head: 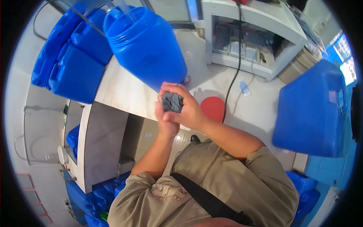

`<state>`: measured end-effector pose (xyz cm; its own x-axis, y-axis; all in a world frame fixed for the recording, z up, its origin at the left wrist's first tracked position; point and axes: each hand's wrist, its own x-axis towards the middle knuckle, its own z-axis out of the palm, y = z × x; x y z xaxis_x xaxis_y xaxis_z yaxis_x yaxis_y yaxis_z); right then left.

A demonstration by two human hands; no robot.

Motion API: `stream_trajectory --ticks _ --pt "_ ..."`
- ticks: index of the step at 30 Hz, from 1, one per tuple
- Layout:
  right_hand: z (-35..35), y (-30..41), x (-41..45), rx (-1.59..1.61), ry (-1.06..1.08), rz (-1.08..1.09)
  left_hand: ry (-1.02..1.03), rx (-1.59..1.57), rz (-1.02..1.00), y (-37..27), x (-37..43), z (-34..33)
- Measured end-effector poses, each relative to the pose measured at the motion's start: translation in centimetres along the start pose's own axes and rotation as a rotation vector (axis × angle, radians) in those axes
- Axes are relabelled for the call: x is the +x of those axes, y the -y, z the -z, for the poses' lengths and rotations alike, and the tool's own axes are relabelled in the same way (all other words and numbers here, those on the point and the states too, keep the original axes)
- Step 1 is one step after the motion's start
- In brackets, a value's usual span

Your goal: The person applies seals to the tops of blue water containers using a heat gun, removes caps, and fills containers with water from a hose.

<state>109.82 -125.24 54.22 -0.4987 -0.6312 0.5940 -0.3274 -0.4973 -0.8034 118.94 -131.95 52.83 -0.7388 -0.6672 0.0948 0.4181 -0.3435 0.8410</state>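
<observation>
Right in front of me both hands are cupped together around a crumpled dark grey cloth (171,102). My right hand (188,106) wraps over it from the right, its fingers curled across the far side and its thumb along the near side. From the left and below, my left hand (167,123) presses against the cloth and the right hand. Just beyond the hands stands a large blue plastic drum (150,51) with a wide threaded mouth. A clear stream of water (126,11) runs into that mouth. The drum's near lower end is partly hidden by my fingers.
Blue jerrycans (76,71) stand at the left on the pale counter (122,90). A red disc (212,109) and a black cable (234,82) lie right of my hands, near a striped packet (244,87). A glass-fronted white cabinet (210,42) and another blue jerrycan (309,110) are at the right.
</observation>
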Motion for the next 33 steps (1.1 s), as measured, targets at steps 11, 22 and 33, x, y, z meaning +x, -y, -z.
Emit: stream_trajectory --ticks 11,22,33 --pt "7.2 4.3 -5.6 -0.045 0.021 -0.391 0.29 0.311 0.042 1.9 -0.3 0.2" --pt "16.6 14.6 -18.7 -0.743 -0.224 -0.525 0.86 1.182 0.139 5.8 1.4 -0.1" --pt "27.5 20.8 -47.0 -1.462 -0.764 -1.573 1.143 1.687 -0.188 10.6 1.3 -2.8"
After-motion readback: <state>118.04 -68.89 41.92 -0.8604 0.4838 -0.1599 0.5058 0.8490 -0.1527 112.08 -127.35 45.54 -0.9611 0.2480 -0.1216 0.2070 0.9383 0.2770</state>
